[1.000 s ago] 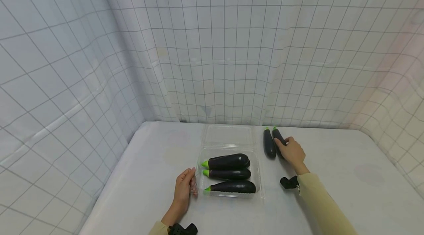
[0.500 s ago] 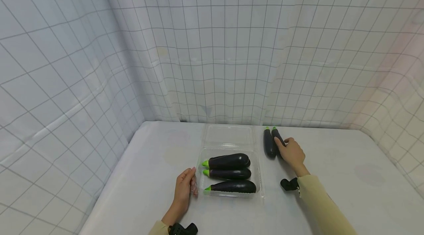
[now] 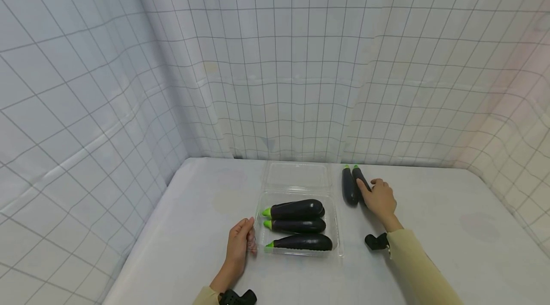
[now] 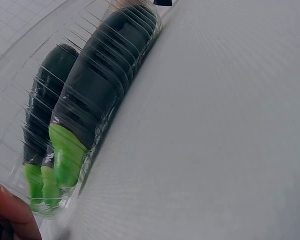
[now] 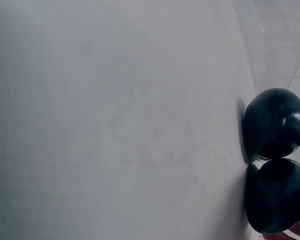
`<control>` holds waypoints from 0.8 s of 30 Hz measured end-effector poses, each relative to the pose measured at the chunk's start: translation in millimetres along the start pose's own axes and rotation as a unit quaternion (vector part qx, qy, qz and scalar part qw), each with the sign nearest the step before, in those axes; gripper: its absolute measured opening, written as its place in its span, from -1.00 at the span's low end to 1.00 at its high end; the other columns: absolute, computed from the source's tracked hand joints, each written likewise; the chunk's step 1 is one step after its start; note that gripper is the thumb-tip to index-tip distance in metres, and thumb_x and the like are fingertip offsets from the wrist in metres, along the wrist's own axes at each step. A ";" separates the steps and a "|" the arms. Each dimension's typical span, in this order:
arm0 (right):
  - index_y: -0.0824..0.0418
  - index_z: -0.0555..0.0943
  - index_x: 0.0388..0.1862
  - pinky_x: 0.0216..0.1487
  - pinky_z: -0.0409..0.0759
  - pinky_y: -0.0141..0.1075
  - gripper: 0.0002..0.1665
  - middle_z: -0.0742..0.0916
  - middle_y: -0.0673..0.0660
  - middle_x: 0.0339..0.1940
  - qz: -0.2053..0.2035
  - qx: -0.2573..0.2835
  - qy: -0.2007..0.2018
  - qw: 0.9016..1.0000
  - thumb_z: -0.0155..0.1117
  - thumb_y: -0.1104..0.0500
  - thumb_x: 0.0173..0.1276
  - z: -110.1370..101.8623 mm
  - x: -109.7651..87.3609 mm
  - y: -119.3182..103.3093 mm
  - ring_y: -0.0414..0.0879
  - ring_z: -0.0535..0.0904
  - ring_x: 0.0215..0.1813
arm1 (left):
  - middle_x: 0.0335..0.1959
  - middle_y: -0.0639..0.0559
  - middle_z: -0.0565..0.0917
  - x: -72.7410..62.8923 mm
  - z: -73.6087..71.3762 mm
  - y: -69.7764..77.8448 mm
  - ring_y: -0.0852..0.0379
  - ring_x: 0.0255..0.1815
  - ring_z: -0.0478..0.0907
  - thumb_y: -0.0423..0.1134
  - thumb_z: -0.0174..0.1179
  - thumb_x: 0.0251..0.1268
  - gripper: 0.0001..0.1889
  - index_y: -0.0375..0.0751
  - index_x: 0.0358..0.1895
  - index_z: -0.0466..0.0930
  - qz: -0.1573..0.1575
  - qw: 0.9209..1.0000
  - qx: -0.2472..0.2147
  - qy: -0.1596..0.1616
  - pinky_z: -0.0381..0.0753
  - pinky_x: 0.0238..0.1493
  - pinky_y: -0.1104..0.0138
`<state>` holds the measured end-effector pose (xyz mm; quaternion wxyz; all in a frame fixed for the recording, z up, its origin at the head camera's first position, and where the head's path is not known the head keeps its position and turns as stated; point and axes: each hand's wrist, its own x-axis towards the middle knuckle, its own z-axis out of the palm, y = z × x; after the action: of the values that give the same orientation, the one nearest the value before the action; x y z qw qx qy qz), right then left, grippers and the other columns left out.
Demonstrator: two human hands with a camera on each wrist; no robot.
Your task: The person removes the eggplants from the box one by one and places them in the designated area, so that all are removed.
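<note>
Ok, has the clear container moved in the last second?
No; in the head view the clear container sits unshifted relative to the table's far edge.

Clear plastic box [image 3: 332,224] open on the worktop [image 3: 301,280], lid [image 3: 296,175] at the far edge, glossy dark eggplants [image 3: 300,226] inside, green tips [image 3: 267,224] toward the left edge, two more eggplants [image 3: 349,188] right of the lid, touching, tips toward the far edge

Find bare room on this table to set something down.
Bare: table left of the left hand and right of the right hand. Crowded: the clear tray of eggplants, and the two loose eggplants right of its lid, one in the right hand.
</note>
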<state>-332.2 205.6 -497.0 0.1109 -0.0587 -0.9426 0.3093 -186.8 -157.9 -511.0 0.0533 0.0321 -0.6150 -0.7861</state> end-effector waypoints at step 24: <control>0.31 0.59 -0.11 -0.16 0.38 0.10 -0.65 0.64 0.26 -0.16 -0.334 0.078 0.133 0.930 0.35 0.09 0.24 -7.3 -24.7 -87.4 0.23 0.48 -0.07 | -0.73 0.07 0.24 0.9 -0.9 -1.1 0.24 -0.80 0.24 -0.11 -0.04 0.50 -0.42 -0.64 -0.45 0.04 0.016 1.000 0.006 -0.007 0.33 -0.75 0.44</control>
<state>-310.2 135.4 -443.4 0.3363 0.2279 -0.8573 0.3161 -187.6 -158.6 -512.3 0.0610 0.0170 -0.6204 -0.7817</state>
